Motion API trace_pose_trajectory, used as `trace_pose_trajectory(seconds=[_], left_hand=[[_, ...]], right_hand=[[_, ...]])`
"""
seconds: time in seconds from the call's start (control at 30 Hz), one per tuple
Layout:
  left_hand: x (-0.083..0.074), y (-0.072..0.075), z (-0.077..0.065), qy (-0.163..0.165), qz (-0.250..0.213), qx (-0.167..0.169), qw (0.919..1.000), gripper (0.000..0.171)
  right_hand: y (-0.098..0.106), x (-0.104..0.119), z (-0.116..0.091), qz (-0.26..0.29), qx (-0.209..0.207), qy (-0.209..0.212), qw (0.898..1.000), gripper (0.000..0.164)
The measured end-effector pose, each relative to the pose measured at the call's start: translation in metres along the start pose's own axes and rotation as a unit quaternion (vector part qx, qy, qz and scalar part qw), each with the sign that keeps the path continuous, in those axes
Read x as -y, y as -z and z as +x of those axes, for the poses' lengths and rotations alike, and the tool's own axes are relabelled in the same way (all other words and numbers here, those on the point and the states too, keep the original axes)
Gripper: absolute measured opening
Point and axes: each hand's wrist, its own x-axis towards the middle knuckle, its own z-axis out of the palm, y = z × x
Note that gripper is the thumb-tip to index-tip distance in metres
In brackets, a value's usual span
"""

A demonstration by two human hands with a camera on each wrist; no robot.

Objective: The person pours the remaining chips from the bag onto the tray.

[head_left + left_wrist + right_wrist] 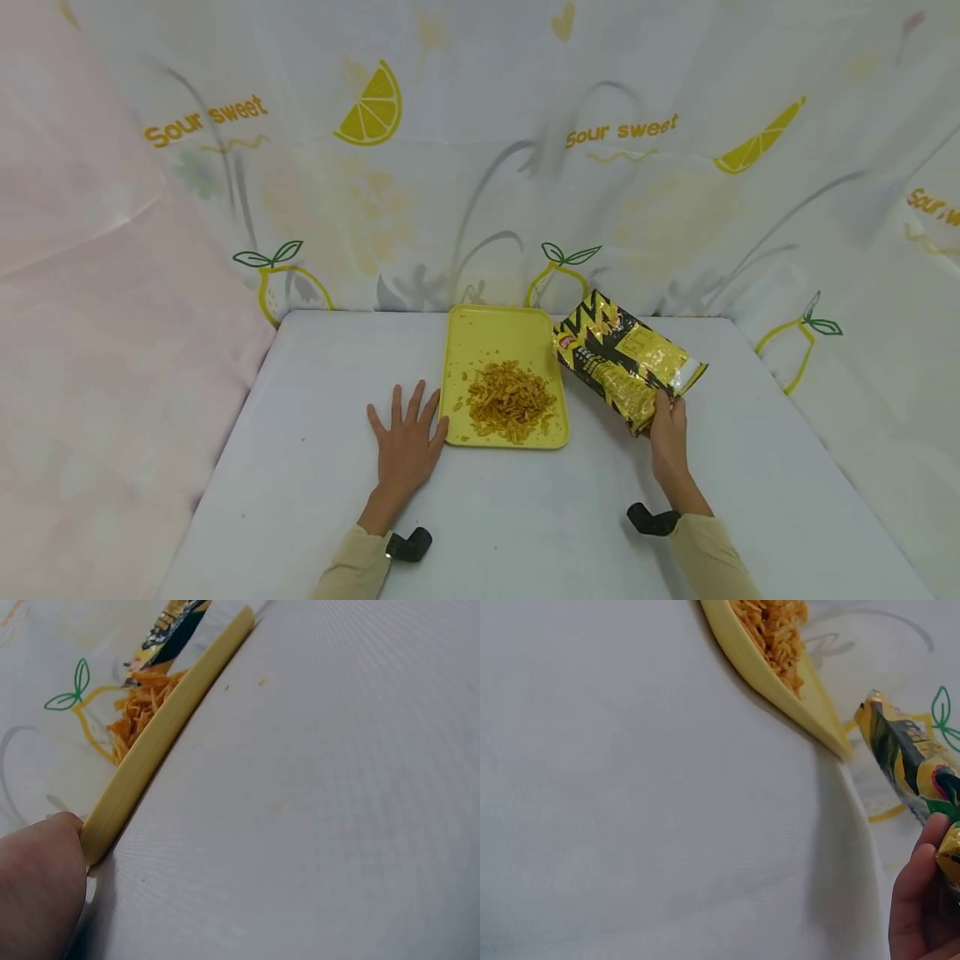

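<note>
A yellow tray (498, 333) lies on the white table with a heap of orange-brown chip-like snack pieces (512, 402) in its nearer half. My left hand (408, 442) rests spread beside the tray's left edge, its thumb touching the rim. In the left wrist view that hand (41, 877) meets the corner of the tray (150, 750). My right hand (669, 433) grips a black and yellow snack bag (626, 358) by its lower corner, tilted above the table right of the tray. The right wrist view shows fingers (915, 885) curled round the crinkled bag (907, 750).
A few crumbs (262, 682) are scattered on the white tabletop (315, 400). Behind the table hangs a pale cloth (465, 167) printed with lemons and lettering. Each wrist carries a black camera mount (409, 545).
</note>
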Motion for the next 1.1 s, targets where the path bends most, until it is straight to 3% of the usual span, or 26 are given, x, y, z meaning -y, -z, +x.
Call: trace_pose_trajectory(seconds=[0.3,0.53,0.6,0.73,0.9,1.1], left_hand=[[0.001,0.0,0.0,0.004,0.012,0.012,0.9998,0.051],[0.001,-0.003,0.0,0.007,0.007,0.023,0.9997,0.052],[0.0,-0.002,0.0,0.006,0.004,0.022,0.9997,0.052],[0.0,-0.003,0.0,0.006,0.003,0.024,0.9997,0.052],[0.0,-0.003,0.0,0.004,0.007,0.024,0.9997,0.052],[0.0,-0.001,0.001,0.007,0.004,0.026,0.9996,0.052]], right_hand=[[-0.002,-0.005,-0.003,0.069,0.043,-0.028,0.996,0.052],[-0.005,-0.013,0.002,0.171,0.073,-0.05,0.981,0.049],[-0.006,-0.012,0.002,0.178,0.078,-0.063,0.979,0.048],[-0.008,-0.01,0.002,0.16,0.09,-0.079,0.98,0.049],[-0.012,-0.013,0.003,0.101,0.072,-0.094,0.988,0.057],[-0.016,-0.016,0.002,0.011,0.02,-0.055,0.998,0.063]])
